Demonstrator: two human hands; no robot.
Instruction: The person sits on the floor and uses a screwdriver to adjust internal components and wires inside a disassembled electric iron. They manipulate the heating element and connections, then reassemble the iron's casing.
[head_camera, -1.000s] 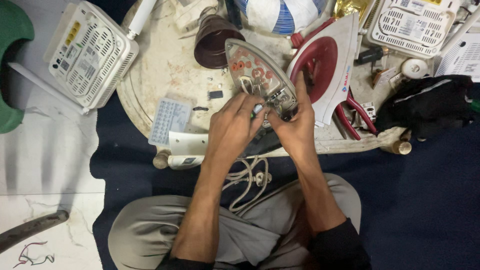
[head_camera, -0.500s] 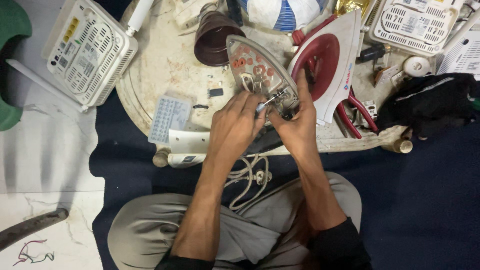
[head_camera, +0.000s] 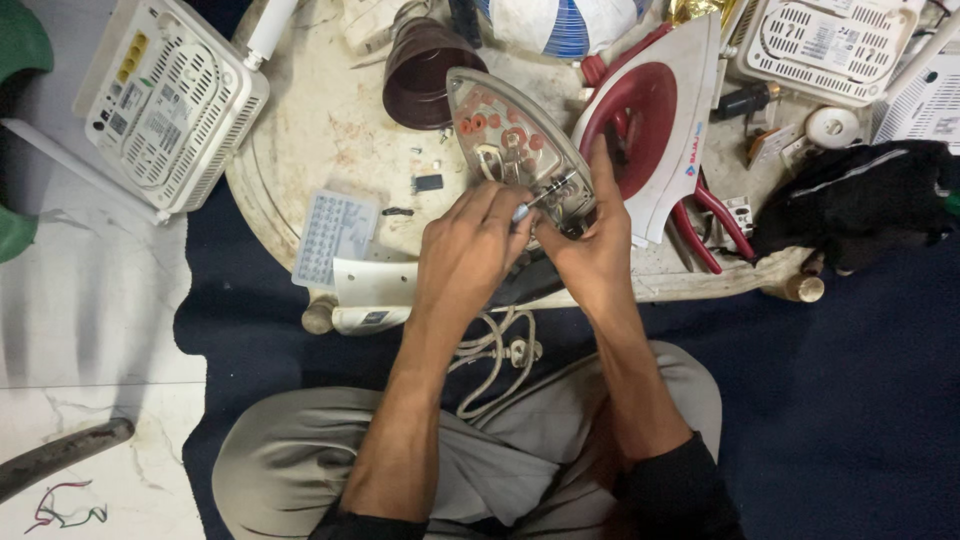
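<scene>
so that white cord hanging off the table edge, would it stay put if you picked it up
Probably not: the white cord lies in loose loops over the lap, so it looks floppy. Its plug would likely dangle and swing. It seems light, easily dragged.

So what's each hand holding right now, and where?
Left hand holds a screwdriver by its handle end. Right hand steadies the iron base at its rear edge.
</scene>
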